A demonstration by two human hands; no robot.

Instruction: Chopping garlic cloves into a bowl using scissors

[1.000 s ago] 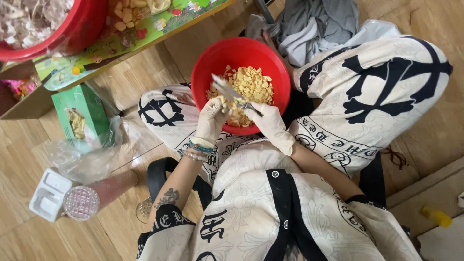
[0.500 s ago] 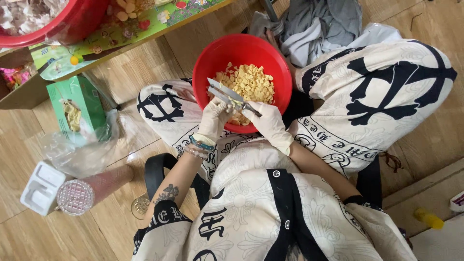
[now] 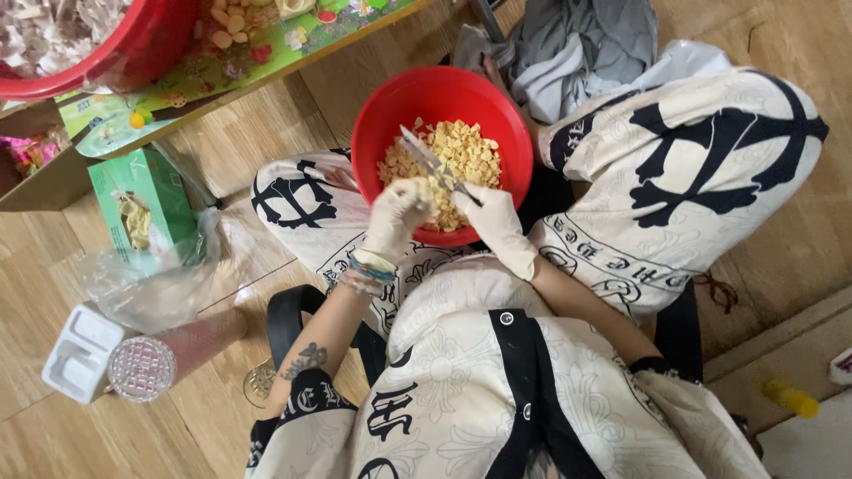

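A round red bowl point(image 3: 497, 115) rests between my knees, filled with several pale yellow cut pieces point(image 3: 466, 151). My right hand point(image 3: 497, 226), in a thin white glove, grips a knife point(image 3: 426, 160) whose blade points up and left over the bowl. My left hand point(image 3: 395, 217), also gloved, pinches a small pale piece point(image 3: 424, 188) right against the blade at the bowl's near rim. Beaded bracelets circle my left wrist. I sit in white clothes with black patterns.
A low table point(image 3: 293, 53) with a green patterned cover stands at the top left, with a big red basin point(image 3: 133, 62) on it. On the wooden floor lie a green carton point(image 3: 142, 200), a clear plastic bag point(image 3: 169, 275), a white tray point(image 3: 75, 350), a pink cup point(image 3: 146, 364). Grey cloth point(image 3: 577, 44) lies beyond the bowl.
The view has shifted slightly. My hands stay over the bowl's near rim, and the knife blade has worked a little against the piece in my left fingers.
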